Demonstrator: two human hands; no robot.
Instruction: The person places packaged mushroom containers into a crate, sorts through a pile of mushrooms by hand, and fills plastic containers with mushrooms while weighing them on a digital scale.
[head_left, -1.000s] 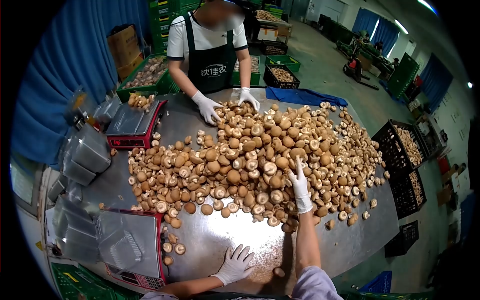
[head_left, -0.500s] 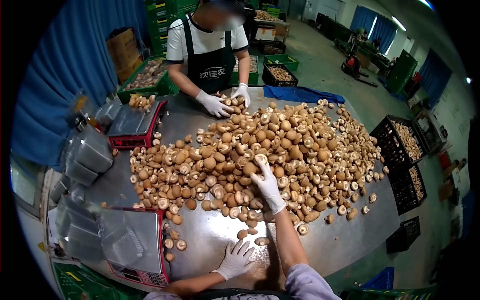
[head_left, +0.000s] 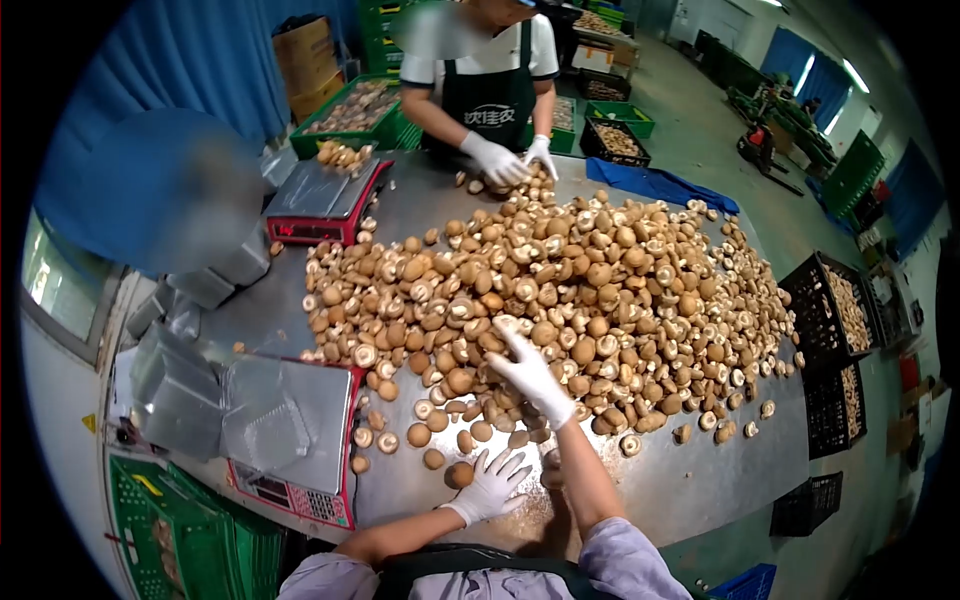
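A wide heap of brown-capped mushrooms (head_left: 610, 290) with pale stems covers much of the metal table (head_left: 690, 490). My right hand (head_left: 535, 380), in a white glove, reaches over the heap's near side. Its thumb and forefinger are apart, with mushrooms beneath and around them; no mushroom shows clearly in its grasp. Closer to me, my gloved left hand (head_left: 488, 490) rests on the table with fingers spread. A loose mushroom (head_left: 460, 474) lies right beside its fingertips, and several others lie between it and the heap.
A red scale (head_left: 300, 440) with a clear plastic tray (head_left: 265, 425) stands at left, beside stacked trays (head_left: 178, 390). Farther back, another scale (head_left: 322, 200) bears mushrooms. Opposite, a co-worker's gloved hands (head_left: 500, 160) touch the heap. Black crates (head_left: 815, 310) stand at right.
The view has shifted, so the table sits higher and farther right. My right hand has drawn back toward me over the heap. More mushrooms lie loose near my left hand, which stays spread.
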